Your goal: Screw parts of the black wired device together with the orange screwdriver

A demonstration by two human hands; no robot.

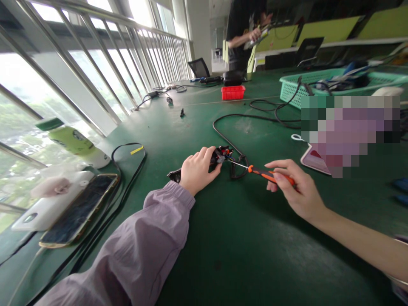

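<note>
My left hand [199, 168] is wrapped over a black handheld device [219, 156] on the green table. At its far end the casing looks open, with coloured wires and small parts showing; most of its body is hidden under my palm. In my right hand [298, 185] is an orange and dark grey screwdriver [266, 173], gripped by its handle. Its thin metal shaft points left, and the tip is at the exposed wires, though I cannot tell whether it touches a screw. A black cable [227, 138] runs close behind the device.
To the left lie a phone [81, 212], a white case [52, 202], black cables [127, 191] and a tilted green-capped bottle [75, 142]. Farther back are a red tray [233, 92] and a teal basket [291, 91] of tools. A person [244, 38] stands beyond the table.
</note>
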